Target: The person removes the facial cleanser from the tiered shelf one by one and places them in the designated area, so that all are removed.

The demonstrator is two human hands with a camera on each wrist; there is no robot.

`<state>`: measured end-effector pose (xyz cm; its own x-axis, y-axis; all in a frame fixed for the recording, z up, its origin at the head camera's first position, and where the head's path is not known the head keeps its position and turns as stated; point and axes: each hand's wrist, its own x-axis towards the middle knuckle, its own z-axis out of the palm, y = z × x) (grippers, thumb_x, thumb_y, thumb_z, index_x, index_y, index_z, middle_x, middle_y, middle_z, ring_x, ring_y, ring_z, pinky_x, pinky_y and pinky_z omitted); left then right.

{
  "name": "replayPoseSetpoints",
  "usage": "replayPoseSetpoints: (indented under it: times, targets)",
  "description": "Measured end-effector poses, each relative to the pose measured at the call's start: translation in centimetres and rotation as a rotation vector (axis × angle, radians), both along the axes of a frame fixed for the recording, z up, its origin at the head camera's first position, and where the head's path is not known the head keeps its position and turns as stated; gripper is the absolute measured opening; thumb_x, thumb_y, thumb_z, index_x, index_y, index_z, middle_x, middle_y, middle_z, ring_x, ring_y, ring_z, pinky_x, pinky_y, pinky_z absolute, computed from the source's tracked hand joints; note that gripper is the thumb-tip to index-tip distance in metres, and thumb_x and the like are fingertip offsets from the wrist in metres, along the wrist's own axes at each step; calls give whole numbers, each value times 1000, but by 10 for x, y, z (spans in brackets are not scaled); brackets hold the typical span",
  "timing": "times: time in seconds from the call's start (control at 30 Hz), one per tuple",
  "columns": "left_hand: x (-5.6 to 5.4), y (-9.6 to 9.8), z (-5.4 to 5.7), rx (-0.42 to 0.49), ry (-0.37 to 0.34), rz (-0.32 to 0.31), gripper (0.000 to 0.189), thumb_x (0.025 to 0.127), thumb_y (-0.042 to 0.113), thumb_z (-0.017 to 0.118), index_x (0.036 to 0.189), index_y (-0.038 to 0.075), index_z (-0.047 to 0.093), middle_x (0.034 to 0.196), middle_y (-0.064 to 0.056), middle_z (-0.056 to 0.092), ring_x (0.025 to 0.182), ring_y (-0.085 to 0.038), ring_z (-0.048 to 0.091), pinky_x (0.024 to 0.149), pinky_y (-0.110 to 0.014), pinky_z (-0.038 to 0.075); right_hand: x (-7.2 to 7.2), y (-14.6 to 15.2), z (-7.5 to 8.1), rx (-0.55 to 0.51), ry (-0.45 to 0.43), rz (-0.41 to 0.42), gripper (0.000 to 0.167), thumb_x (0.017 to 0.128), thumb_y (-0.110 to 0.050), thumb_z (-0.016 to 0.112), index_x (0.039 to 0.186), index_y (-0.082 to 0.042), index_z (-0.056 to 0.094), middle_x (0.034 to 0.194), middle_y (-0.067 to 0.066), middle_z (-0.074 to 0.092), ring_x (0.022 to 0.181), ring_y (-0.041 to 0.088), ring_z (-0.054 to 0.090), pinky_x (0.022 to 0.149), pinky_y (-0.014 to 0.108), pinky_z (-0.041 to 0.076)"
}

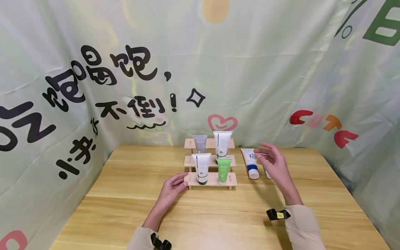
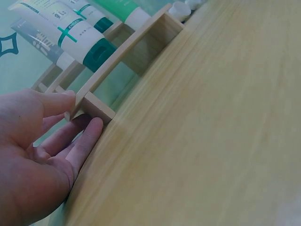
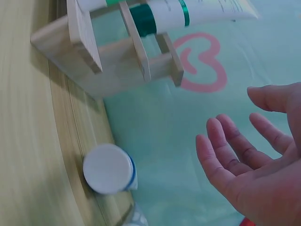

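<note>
A three-step wooden display rack (image 1: 212,178) stands at mid-table. My left hand (image 1: 173,189) pinches the left end of its lowest step; in the left wrist view the thumb lies at the board's top edge, with fingers underneath. That step carries a white tube (image 1: 202,167) with a dark green cap and a small green tube (image 1: 223,170). Behind them stand a larger white tube (image 1: 223,143) and a grey tube (image 1: 200,143). My right hand (image 1: 275,165), holding nothing, is spread beside a white tube with a blue band (image 1: 250,162) lying right of the rack.
Another tube (image 1: 267,173) lies partly hidden behind the right hand. A printed fabric curtain (image 1: 265,86) hangs directly behind the table (image 1: 131,208) and along both sides. Black wrist cameras (image 1: 277,214) sit at both cuffs.
</note>
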<state>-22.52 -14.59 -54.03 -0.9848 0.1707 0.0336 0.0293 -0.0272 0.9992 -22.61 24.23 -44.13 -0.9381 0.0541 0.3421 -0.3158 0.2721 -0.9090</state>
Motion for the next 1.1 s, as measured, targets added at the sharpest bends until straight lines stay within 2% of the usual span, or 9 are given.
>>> replayPoseSetpoints:
  times: [0.23, 0.4, 0.73, 0.93, 1.1]
  targets:
    - [3, 0, -1, -3, -8, 7, 40, 97, -1, 68, 137, 0, 63, 135, -29, 61, 122, -36, 62, 94, -34, 60, -1, -16, -3, -49, 13, 63, 45, 103, -16, 65, 143, -3, 49, 131, 26, 62, 109, 8, 64, 88, 20, 60]
    - [2, 1, 0, 5, 4, 2, 41, 97, 0, 69, 137, 0, 62, 135, -29, 61, 121, -36, 63, 94, -34, 60, -3, -25, -5, -96, 4, 106, 42, 103, -15, 65, 142, -6, 51, 134, 26, 60, 114, 18, 64, 91, 25, 60]
    - [1, -1, 0, -39, 22, 10, 41, 98, 5, 69, 138, 0, 62, 134, -29, 62, 118, -32, 65, 93, -33, 60, -6, -45, -1, -110, 20, 136, 47, 102, -13, 66, 144, -2, 48, 137, 22, 59, 126, 35, 57, 97, 21, 56]
    - [1, -1, 0, -25, -1, 8, 40, 98, 4, 70, 137, 2, 63, 135, -26, 62, 120, -32, 64, 94, -33, 60, -15, -59, 4, -160, 1, 145, 48, 101, -13, 68, 144, -3, 49, 136, 19, 61, 128, 33, 57, 101, 23, 55]
    - [2, 1, 0, -15, -19, 15, 39, 97, 2, 69, 136, 5, 65, 134, -24, 63, 120, -31, 64, 93, -32, 60, -21, -67, 7, -188, -13, 182, 50, 100, -13, 70, 144, -5, 50, 137, 19, 60, 127, 34, 57, 99, 27, 57]
